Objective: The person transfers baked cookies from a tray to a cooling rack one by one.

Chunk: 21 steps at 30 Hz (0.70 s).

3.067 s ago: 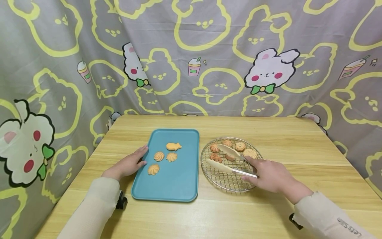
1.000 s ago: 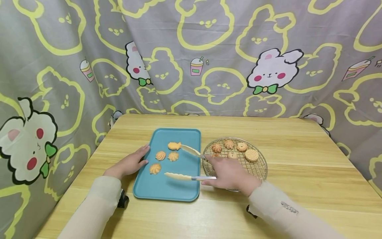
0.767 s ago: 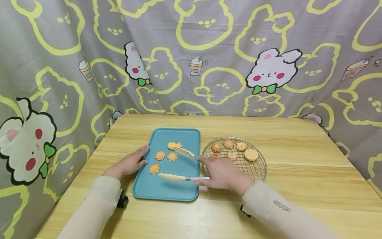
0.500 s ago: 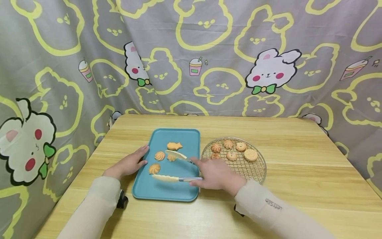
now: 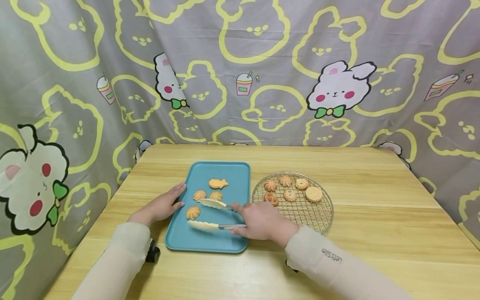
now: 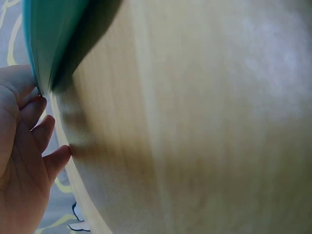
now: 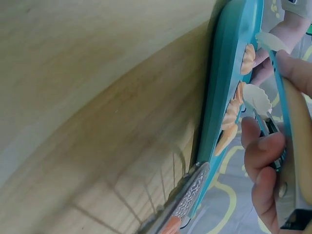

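My right hand [image 5: 262, 221] grips metal tongs with cream scalloped tips [image 5: 204, 225] over the blue tray [image 5: 217, 166]. The tongs are spread apart, with no cookie between their tips. A round piped cookie [image 5: 193, 213] lies just left of the tips, and the far tip partly covers a star-shaped cookie [image 5: 216, 196]. Beside that are a swirl cookie [image 5: 199, 196] and a fish-shaped cookie [image 5: 218, 183]. With relaxed fingers, my left hand [image 5: 160, 205] touches the tray's left edge; the left wrist view shows its fingers [image 6: 44, 131] there.
Right of the tray, a round wire rack [image 5: 307, 216] holds several cookies, including a pretzel-shaped cookie [image 5: 271, 198] and a round dotted cookie [image 5: 313, 194]. Tray and rack nearly touch on the wooden table [image 5: 367, 200]. A patterned curtain [image 5: 277, 71] hangs behind.
My right hand has carried the spread tongs left from above the rack to the tray, then towards its lower left. The cookies stay where they were. My left hand keeps its place.
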Motion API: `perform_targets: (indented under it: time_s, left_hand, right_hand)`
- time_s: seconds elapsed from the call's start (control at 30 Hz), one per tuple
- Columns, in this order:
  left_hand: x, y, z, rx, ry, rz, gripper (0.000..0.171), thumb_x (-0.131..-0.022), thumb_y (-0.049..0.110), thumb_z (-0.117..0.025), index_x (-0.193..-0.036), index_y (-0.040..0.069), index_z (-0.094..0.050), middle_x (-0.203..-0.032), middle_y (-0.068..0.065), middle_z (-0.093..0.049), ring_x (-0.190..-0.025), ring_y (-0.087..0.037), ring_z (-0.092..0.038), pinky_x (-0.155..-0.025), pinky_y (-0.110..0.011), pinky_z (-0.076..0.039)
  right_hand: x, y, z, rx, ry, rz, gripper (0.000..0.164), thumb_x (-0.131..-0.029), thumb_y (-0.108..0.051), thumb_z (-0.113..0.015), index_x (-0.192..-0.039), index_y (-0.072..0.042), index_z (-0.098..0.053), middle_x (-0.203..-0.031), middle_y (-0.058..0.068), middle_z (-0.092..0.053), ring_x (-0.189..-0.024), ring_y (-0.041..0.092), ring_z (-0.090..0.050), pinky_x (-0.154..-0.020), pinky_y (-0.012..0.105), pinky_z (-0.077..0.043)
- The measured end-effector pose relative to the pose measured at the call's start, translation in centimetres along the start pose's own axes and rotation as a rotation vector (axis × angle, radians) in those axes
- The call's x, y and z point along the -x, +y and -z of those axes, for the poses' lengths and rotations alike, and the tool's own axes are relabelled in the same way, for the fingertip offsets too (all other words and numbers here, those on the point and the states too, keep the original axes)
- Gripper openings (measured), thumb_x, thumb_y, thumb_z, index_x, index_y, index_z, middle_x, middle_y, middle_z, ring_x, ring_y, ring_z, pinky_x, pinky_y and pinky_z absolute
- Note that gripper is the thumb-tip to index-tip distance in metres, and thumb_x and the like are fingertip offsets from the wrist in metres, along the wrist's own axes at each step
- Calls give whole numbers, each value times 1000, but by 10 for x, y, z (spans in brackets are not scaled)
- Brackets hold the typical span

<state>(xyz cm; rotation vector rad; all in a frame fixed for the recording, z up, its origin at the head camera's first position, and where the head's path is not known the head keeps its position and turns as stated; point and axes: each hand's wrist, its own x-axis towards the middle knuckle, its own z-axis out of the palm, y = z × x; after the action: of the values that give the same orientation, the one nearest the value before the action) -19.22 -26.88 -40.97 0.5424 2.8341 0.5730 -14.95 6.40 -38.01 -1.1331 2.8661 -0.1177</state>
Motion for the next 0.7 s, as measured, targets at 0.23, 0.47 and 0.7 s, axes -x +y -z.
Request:
perform_targets:
  time_s: [0.23,0.47,0.7]
  left_hand:
    - [0,0,0,6,1,0,63,-100,20,-51,-150,-3,-20,-154,-24,-15,-139,-43,-16,-109,-58,-20]
    - [-1,0,0,4,1,-1,63,-100,20,-51,-150,-3,-20,-154,-24,-15,-139,-43,-15,-108,-59,-19]
    - [0,2,1,4,0,-4,63,-100,20,-51,-150,-3,-20,-154,-25,-15,-138,-44,-16,-108,-59,-20]
  right_hand:
    - [-4,-3,-3,39,-11,-6,74,-87,-64,-54,-143,-16,-46,-95,5,-68,-66,18,-61,-47,30,-45]
    - [-9,-6,-2,56,-5,1,72,-87,-63,-54,-141,-16,-49,-94,4,-69,-72,18,-64,-49,32,-48]
    - [-15,-10,-3,44,-16,-8,71,-87,-63,-55,-142,-18,-48,-97,3,-69,-72,16,-63,-46,28,-45]
